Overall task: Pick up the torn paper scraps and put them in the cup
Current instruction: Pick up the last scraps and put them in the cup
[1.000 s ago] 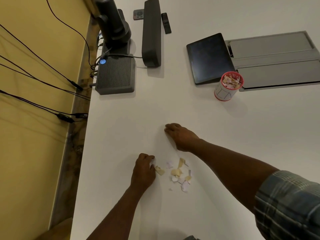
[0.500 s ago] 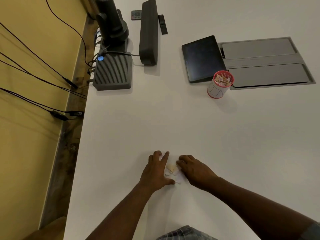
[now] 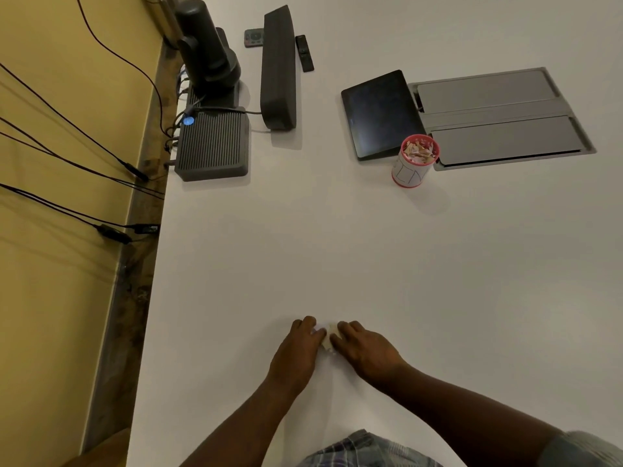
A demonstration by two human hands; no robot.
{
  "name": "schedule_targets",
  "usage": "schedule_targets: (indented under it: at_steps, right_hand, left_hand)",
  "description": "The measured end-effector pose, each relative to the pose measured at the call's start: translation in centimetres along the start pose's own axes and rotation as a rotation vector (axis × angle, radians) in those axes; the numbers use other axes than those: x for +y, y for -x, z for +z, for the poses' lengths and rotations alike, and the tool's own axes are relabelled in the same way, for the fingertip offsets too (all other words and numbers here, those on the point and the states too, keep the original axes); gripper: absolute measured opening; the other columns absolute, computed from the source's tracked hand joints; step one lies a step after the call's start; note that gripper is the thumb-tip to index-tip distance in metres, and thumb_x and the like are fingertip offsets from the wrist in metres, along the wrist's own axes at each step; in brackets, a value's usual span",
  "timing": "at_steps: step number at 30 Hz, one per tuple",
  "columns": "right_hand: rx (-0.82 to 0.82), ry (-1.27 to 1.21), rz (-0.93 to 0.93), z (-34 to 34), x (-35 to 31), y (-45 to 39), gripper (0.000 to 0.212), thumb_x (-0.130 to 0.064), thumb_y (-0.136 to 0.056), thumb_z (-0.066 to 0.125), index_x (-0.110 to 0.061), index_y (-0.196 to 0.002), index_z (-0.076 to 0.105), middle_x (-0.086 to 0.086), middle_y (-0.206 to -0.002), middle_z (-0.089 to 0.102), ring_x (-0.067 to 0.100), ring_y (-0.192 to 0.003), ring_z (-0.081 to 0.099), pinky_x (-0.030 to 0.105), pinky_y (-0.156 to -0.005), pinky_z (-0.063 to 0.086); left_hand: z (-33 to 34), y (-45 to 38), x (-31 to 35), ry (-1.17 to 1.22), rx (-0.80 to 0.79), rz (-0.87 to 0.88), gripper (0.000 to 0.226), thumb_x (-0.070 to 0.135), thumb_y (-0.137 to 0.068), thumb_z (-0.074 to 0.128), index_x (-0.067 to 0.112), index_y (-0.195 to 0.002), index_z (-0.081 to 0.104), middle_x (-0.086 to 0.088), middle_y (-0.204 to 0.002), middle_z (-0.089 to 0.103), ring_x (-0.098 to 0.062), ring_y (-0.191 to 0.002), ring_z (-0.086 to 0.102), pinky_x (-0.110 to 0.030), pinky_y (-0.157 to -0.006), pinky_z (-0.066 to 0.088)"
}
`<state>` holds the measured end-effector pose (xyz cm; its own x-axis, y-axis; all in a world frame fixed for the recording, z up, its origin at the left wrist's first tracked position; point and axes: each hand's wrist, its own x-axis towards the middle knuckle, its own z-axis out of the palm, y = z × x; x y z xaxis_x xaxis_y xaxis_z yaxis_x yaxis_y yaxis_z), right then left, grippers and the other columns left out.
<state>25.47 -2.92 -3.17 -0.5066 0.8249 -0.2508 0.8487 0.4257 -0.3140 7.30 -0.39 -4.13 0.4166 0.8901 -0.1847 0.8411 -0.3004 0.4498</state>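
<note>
A small heap of torn paper scraps (image 3: 327, 336), cream and pale pink, lies on the white table (image 3: 337, 251) near its front edge. My left hand (image 3: 298, 348) presses against the heap from the left and my right hand (image 3: 365, 352) from the right, fingers curled around it, so most scraps are hidden. The red-rimmed white cup (image 3: 415, 160) stands far off at the back right, upright and filled with earlier scraps.
A dark tablet (image 3: 379, 112) and a grey recessed panel (image 3: 502, 119) lie behind the cup. A ribbed grey box (image 3: 212, 144), a camera (image 3: 209, 52), a long speaker bar (image 3: 279, 67) and two remotes sit at the back left. Cables hang past the table's left edge.
My two hands have come together from either side of the spread scraps and squeezed them into one tight heap between the fingers.
</note>
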Motion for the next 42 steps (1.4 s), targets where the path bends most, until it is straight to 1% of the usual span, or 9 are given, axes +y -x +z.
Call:
schedule_targets:
  at_steps: [6, 12, 18, 21, 24, 28, 30, 34, 42]
  right_hand:
    - [0.095, 0.069, -0.031, -0.2, 0.2, 0.1, 0.018, -0.025, -0.074, 0.075, -0.016, -0.085, 0.065, 0.002, -0.081, 0.062, 0.016, -0.069, 0.06, 0.022, -0.038, 0.041]
    - [0.104, -0.18, 0.254, -0.6, 1.3, -1.8, 0.024, -0.015, -0.093, 0.047, -0.013, -0.109, 0.064, 0.009, -0.104, 0.061, 0.027, -0.097, 0.058, 0.033, -0.071, 0.047]
    - [0.299, -0.79, 0.78, -4.8, 5.8, -3.1, 0.014, -0.009, -0.082, 0.067, -0.015, -0.088, 0.077, 0.001, -0.09, 0.075, 0.009, -0.08, 0.067, 0.013, -0.075, 0.046]
    - [0.313, -1.022, 0.829, -7.4, 8.1, -3.2, 0.015, -0.011, -0.077, 0.074, -0.026, -0.079, 0.076, -0.004, -0.08, 0.075, 0.002, -0.069, 0.068, 0.014, -0.069, 0.054]
    - [0.416, -1.124, 0.813, -10.3, 10.4, -4.0, 0.016, -0.012, -0.074, 0.078, -0.028, -0.075, 0.074, -0.006, -0.077, 0.074, -0.005, -0.063, 0.067, 0.005, -0.058, 0.048]
    - [0.619, -1.237, 0.787, -14.7, 14.4, -6.4, 0.014, -0.007, -0.076, 0.077, -0.02, -0.08, 0.074, 0.002, -0.082, 0.074, 0.007, -0.069, 0.07, 0.018, -0.072, 0.057]
    - [0.727, -1.19, 0.818, -16.7, 17.0, -7.9, 0.013, -0.008, -0.077, 0.076, -0.018, -0.085, 0.074, 0.004, -0.088, 0.074, 0.008, -0.072, 0.069, 0.02, -0.075, 0.057]
    - [0.796, -0.712, 0.882, -20.3, 22.5, -10.7, 0.013, -0.019, -0.08, 0.07, -0.016, -0.092, 0.075, 0.005, -0.097, 0.073, 0.017, -0.091, 0.066, 0.031, -0.084, 0.056]
    - [0.462, -0.085, 0.707, -22.2, 27.4, -13.6, 0.018, -0.019, -0.086, 0.063, -0.004, -0.093, 0.07, 0.018, -0.091, 0.069, 0.031, -0.085, 0.065, 0.037, -0.08, 0.055]
  left_hand:
    - [0.3, -0.1, -0.9, 0.034, -0.026, -0.04, 0.02, 0.016, -0.095, 0.046, 0.017, -0.105, 0.062, 0.005, -0.106, 0.056, -0.007, -0.094, 0.051, -0.021, -0.079, 0.045]
    - [-1.2, -2.2, -0.7, 0.283, 0.071, -0.265, 0.011, 0.005, -0.074, 0.068, 0.008, -0.083, 0.073, -0.003, -0.087, 0.069, -0.014, -0.08, 0.063, -0.022, -0.073, 0.05]
    - [-3.8, -5.6, -2.4, 0.795, 0.045, -0.7, 0.016, 0.007, -0.071, 0.078, 0.023, -0.074, 0.075, 0.0, -0.085, 0.074, -0.006, -0.076, 0.067, -0.02, -0.075, 0.051]
    - [-5.4, -7.4, -2.4, 1.057, 0.026, -0.745, 0.018, -0.002, -0.073, 0.074, 0.016, -0.073, 0.074, -0.007, -0.084, 0.073, -0.019, -0.08, 0.068, -0.03, -0.08, 0.054]
    - [-6.8, -9.6, -1.5, 1.196, 0.015, -0.724, 0.011, -0.006, -0.076, 0.07, 0.003, -0.082, 0.073, -0.007, -0.077, 0.072, -0.018, -0.073, 0.066, -0.026, -0.073, 0.055]
    - [-8.0, -12.3, 0.3, 1.299, 0.002, -0.683, 0.006, -0.005, -0.079, 0.068, -0.002, -0.084, 0.069, -0.009, -0.074, 0.069, -0.017, -0.066, 0.063, -0.022, -0.068, 0.056]
    - [-8.4, -13.7, 1.3, 1.328, -0.01, -0.667, 0.007, -0.005, -0.079, 0.068, -0.001, -0.084, 0.069, -0.009, -0.074, 0.068, -0.015, -0.065, 0.063, -0.021, -0.067, 0.057]
    - [-8.8, -16.3, 2.9, 1.378, -0.026, -0.649, 0.008, -0.004, -0.077, 0.07, 0.004, -0.08, 0.071, -0.003, -0.069, 0.071, -0.012, -0.064, 0.065, -0.02, -0.066, 0.056]
    - [-8.8, -19.7, 4.2, 1.463, -0.027, -0.656, 0.014, -0.006, -0.077, 0.069, 0.004, -0.086, 0.073, -0.002, -0.073, 0.073, -0.011, -0.067, 0.066, -0.018, -0.067, 0.056]
